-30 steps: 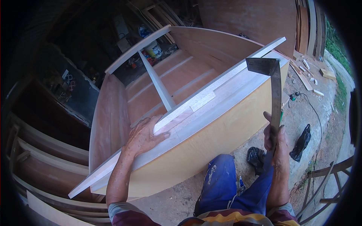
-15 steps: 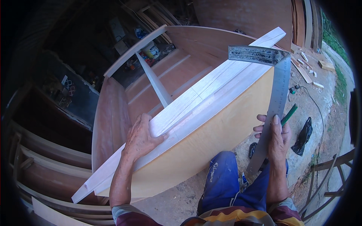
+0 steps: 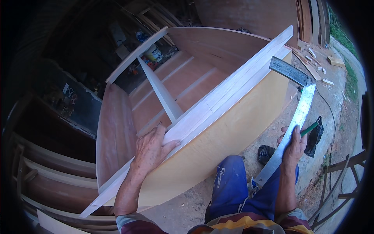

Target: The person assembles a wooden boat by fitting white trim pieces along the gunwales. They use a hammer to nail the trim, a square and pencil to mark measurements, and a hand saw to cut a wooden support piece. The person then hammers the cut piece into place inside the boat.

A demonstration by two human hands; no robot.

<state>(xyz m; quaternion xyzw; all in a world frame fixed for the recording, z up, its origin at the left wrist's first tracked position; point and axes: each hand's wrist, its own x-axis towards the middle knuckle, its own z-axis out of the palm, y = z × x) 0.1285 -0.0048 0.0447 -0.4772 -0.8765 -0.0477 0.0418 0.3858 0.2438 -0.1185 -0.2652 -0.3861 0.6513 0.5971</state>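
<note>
1. While the left hand's (image 3: 152, 147) fingers clamp the board (image 3: 214, 100) along the box's (image 3: 218, 150) near side, the right hand (image 3: 294, 151) grips a square (image 3: 302, 111) and green stick (image 3: 310, 128).
2. Lines mark the board, seemingly uncut.

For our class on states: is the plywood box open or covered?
Open: inside the plywood box, pale strips show past the crossbar, with no cover.

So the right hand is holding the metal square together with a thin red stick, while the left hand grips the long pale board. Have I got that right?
Not quite: the thin stick is green, not red, as the head view shows. The right hand does hold it together with the metal square, while the left hand grips the long pale board.
</note>
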